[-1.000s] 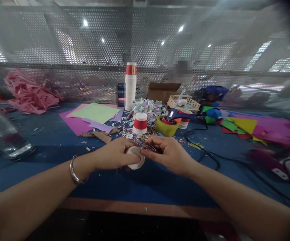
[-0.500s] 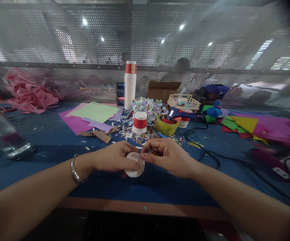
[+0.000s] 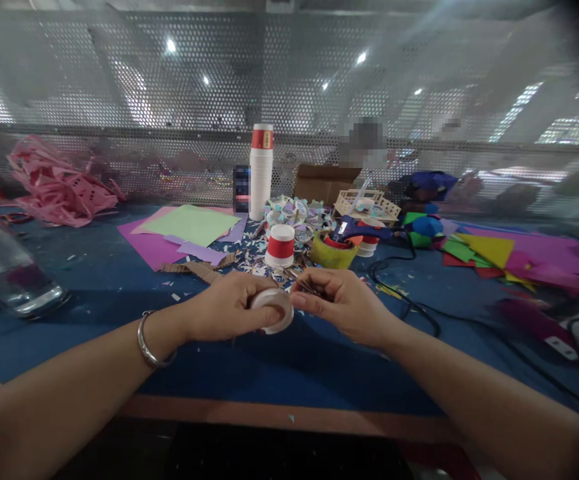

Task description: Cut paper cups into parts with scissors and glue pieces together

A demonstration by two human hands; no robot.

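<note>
A white paper cup piece (image 3: 280,319) with a raised round rim is in my left hand (image 3: 234,305), the thumb pressed into its hollow and the fingers behind it. My right hand (image 3: 337,303) is closed around a slim metal tool (image 3: 307,287), whose kind I cannot make out. Its fingertips are beside the piece's right edge; whether they touch it is unclear. Just beyond my hands, a red and white paper cup (image 3: 280,247) stands upside down among paper scraps (image 3: 252,261).
A tall cup stack (image 3: 261,180) stands at the back. Coloured paper sheets (image 3: 194,225) lie left, near a water jug (image 3: 14,273). A yellow tape roll (image 3: 333,253) carries a dark blue tool (image 3: 364,229); its black cable (image 3: 419,308) runs right.
The white cup piece has moved slightly up and right and tilted, so its hollow side shows more. My right hand has shifted slightly right with the metal tool.
</note>
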